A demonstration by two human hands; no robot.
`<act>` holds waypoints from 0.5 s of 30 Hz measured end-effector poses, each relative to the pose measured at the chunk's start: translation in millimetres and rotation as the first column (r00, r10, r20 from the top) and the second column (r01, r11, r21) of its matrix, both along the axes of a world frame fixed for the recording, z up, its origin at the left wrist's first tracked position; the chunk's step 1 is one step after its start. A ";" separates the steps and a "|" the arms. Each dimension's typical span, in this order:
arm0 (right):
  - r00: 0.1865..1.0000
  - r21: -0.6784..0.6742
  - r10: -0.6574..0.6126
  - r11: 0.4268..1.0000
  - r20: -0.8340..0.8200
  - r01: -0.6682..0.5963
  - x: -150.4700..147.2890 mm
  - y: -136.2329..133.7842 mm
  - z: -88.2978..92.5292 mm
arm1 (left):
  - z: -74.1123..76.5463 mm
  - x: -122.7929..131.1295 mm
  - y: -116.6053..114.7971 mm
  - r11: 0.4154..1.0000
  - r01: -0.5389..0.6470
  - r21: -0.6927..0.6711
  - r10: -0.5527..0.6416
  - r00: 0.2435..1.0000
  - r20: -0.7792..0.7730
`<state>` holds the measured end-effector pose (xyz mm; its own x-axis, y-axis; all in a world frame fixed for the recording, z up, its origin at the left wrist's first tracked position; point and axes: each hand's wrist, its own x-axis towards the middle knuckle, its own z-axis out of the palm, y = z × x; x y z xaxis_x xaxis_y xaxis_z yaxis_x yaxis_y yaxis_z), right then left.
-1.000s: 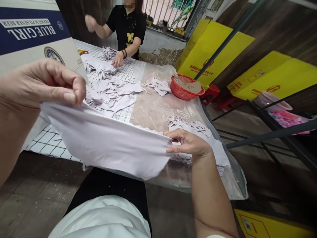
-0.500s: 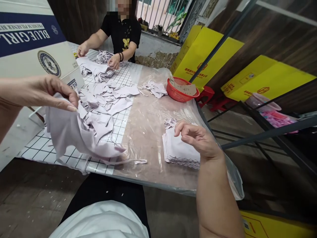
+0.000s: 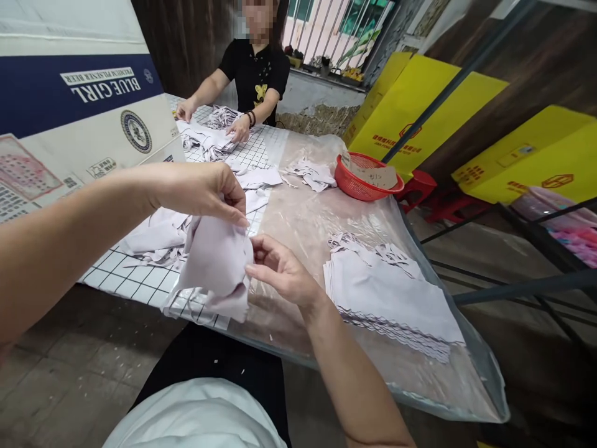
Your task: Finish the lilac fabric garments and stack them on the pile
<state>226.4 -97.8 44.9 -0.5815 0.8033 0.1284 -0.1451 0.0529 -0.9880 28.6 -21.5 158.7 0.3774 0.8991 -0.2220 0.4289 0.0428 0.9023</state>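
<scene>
A pale lilac fabric piece [image 3: 217, 258] hangs between my hands, above the near edge of the table. My left hand [image 3: 212, 193] pinches its top edge between thumb and fingers. Lower down, my right hand [image 3: 280, 267] grips the right edge of the same cloth with thumb and fingertips. Thin straps dangle from its lower left. Behind it lies a loose heap of similar fabric pieces [image 3: 156, 236], partly hidden by my left arm. To the right of my hands sits a neat stack of flat fabric pieces [image 3: 387, 280] with wavy edges and straps gathered on top.
A large printed carton [image 3: 100, 124] stands at the left. Across the table a co-worker [image 3: 256, 68] handles more fabric. A red basket [image 3: 361, 186] with cardboard in it rests at the far right edge. Metal rack bars [image 3: 527, 286] and yellow boxes [image 3: 433, 112] are beyond.
My right hand has moved left from above the stack and taken hold of the cloth's edge. My left hand has brought the cloth rightward. The view has shifted, showing more of the stack.
</scene>
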 end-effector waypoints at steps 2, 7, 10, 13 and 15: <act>0.996 -0.021 0.066 0.998 0.063 -0.064 17.7 -5.8 -5.6 | 8.8 -11.1 0.4 0.990 0.137 0.023 -0.130 0.974 -0.186; 0.964 -0.047 0.154 0.988 0.214 -0.148 59.8 -22.7 -11.5 | 23.0 -48.8 11.2 0.960 0.203 0.191 -0.112 0.910 -0.399; 0.939 0.023 0.040 0.998 0.341 -0.051 76.0 -28.1 -9.2 | 20.3 -75.0 23.2 0.947 0.239 0.214 -0.134 0.900 -0.415; 0.898 0.142 -0.152 0.985 0.412 0.102 86.0 -27.3 -6.8 | 12.9 -92.9 30.8 0.928 0.341 0.152 -0.248 0.867 -0.431; 0.862 0.241 -0.236 0.961 0.449 0.138 91.2 -25.6 -4.3 | 9.3 -97.3 30.3 0.921 0.382 0.075 -0.310 0.837 -0.451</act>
<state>317.6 -123.4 40.5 -0.4529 0.8905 0.0427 0.3650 0.2289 -0.9024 -68.7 8.8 168.0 0.5724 0.7631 -0.2999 0.7291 -0.3064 0.6120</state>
